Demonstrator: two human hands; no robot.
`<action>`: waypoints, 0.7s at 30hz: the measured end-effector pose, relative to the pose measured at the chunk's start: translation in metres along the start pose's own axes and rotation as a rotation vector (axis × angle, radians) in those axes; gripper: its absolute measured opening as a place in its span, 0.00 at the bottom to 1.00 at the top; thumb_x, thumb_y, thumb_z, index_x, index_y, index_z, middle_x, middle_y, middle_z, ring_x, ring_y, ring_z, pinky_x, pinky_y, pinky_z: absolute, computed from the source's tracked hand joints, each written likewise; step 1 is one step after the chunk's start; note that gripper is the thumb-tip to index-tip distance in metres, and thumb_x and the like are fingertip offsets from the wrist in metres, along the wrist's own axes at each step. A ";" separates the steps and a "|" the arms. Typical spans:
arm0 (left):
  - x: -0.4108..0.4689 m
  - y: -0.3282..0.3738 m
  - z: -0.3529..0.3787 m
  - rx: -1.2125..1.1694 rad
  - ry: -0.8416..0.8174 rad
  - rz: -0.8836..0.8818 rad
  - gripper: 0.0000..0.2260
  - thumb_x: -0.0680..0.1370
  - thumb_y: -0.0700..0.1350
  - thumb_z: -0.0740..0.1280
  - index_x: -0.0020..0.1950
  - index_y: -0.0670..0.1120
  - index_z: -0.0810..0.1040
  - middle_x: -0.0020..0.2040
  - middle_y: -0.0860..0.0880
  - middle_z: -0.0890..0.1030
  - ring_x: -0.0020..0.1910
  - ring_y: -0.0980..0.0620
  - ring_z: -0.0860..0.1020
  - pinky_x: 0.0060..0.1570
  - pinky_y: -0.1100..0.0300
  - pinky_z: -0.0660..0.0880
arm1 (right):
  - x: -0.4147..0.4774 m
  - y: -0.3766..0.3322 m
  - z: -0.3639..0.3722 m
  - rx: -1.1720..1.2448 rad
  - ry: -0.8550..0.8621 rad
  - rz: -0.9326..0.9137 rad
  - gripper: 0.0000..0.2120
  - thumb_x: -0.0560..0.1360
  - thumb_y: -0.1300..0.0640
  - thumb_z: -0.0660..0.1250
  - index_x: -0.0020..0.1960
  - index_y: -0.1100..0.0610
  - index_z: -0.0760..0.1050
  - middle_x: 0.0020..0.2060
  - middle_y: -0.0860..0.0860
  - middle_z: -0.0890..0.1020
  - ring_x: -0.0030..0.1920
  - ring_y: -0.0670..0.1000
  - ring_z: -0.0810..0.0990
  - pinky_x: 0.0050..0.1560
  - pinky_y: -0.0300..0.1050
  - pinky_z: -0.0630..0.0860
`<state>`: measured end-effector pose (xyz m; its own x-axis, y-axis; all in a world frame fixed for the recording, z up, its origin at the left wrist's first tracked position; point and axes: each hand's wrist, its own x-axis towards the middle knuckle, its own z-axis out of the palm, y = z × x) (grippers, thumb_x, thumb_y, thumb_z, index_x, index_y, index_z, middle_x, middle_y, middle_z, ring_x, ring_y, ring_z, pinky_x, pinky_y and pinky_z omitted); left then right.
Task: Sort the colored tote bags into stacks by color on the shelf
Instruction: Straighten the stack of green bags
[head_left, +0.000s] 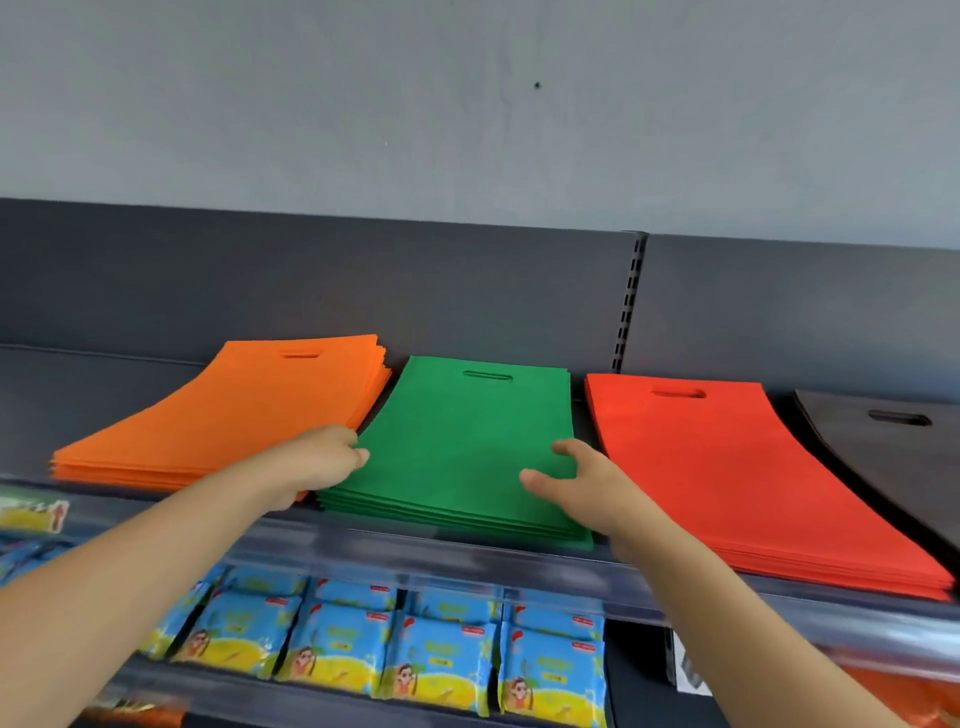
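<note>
The green stack (467, 441) of tote bags lies flat on the shelf (415, 553), and both your hands are at it. Its cut-out handles are at the far end, towards the dark back panel (363, 286), and its near edge sits just behind the shelf's front rail.

Your left hand (317, 462) is at the green stack's left edge. Its fingers are curled and the fingertips touch the side of the stack about halfway along. The picture doesn't show whether they have hold of a bag. This hand also overlaps the near right corner of the orange stack (234, 415), which lies just left of the green stack and almost touches it at the far end.

Your right hand (587, 483) is at the green stack's right edge. The thumb lies loose on the top bag, the forefinger is spread away from it further along the edge, and the hand grips nothing. Its other fingers are hidden behind the hand.

Right of the green stack, with a narrow gap between, lies the red stack (727, 467). Beyond that is a dark grey stack (893, 457), partly cut off by the frame edge.

Below the green stack, on the next shelf down, stand rows of blue and yellow packets (436, 660).
</note>
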<state>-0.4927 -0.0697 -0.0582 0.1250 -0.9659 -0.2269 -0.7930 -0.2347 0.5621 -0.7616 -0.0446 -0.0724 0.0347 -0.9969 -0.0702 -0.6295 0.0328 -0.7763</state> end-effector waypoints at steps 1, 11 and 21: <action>0.001 0.001 0.002 -0.044 -0.023 0.008 0.24 0.84 0.46 0.56 0.78 0.42 0.54 0.78 0.44 0.54 0.77 0.44 0.54 0.74 0.49 0.53 | 0.000 -0.001 0.001 0.022 0.017 0.011 0.33 0.75 0.45 0.68 0.75 0.54 0.61 0.73 0.53 0.66 0.70 0.54 0.67 0.65 0.44 0.66; -0.012 -0.011 0.012 -0.354 -0.220 0.142 0.33 0.79 0.54 0.63 0.79 0.53 0.49 0.79 0.53 0.47 0.78 0.48 0.49 0.75 0.47 0.49 | -0.008 0.004 -0.001 -0.212 -0.101 0.003 0.50 0.63 0.35 0.74 0.77 0.49 0.54 0.78 0.56 0.47 0.78 0.54 0.48 0.75 0.52 0.55; -0.020 -0.020 0.018 0.215 -0.044 0.329 0.32 0.75 0.60 0.67 0.76 0.58 0.59 0.79 0.50 0.46 0.78 0.51 0.51 0.74 0.52 0.53 | -0.008 0.010 0.004 -0.519 0.026 -0.360 0.27 0.70 0.40 0.71 0.66 0.45 0.74 0.75 0.50 0.63 0.77 0.47 0.51 0.74 0.44 0.53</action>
<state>-0.4897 -0.0440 -0.0791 -0.1783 -0.9790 -0.0988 -0.8938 0.1191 0.4322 -0.7647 -0.0364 -0.0819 0.2999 -0.9405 0.1595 -0.8764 -0.3377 -0.3433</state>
